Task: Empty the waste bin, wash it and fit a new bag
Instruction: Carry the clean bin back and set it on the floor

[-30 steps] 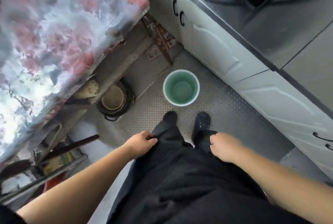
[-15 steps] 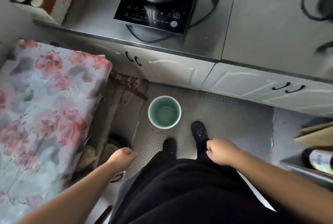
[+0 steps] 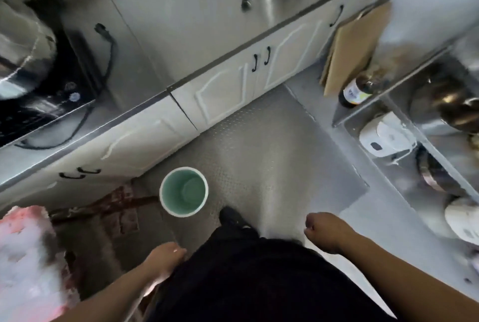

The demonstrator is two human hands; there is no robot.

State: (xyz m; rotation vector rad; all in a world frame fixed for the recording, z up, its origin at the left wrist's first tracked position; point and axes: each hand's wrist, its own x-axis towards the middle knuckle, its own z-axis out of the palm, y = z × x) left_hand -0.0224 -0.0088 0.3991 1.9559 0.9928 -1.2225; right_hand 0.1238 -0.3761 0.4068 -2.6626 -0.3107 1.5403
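Note:
A small round waste bin, green inside with a white rim, stands upright on the grey patterned floor mat just ahead of my feet. It holds no bag and looks empty. My left hand hangs beside my dark trousers, fingers loosely curled, holding nothing. My right hand hangs in front of my right hip with fingers curled, also holding nothing. Both hands are well short of the bin.
White cabinets under a steel counter run along the far side, with an induction hob at left. A metal shelf rack with pots, a bottle and cardboard stands at right. A floral cloth covers furniture at left.
The view has swung to the right, bringing the shelf rack into sight. My left hand has let go of the trousers and both hands now hang free at my sides.

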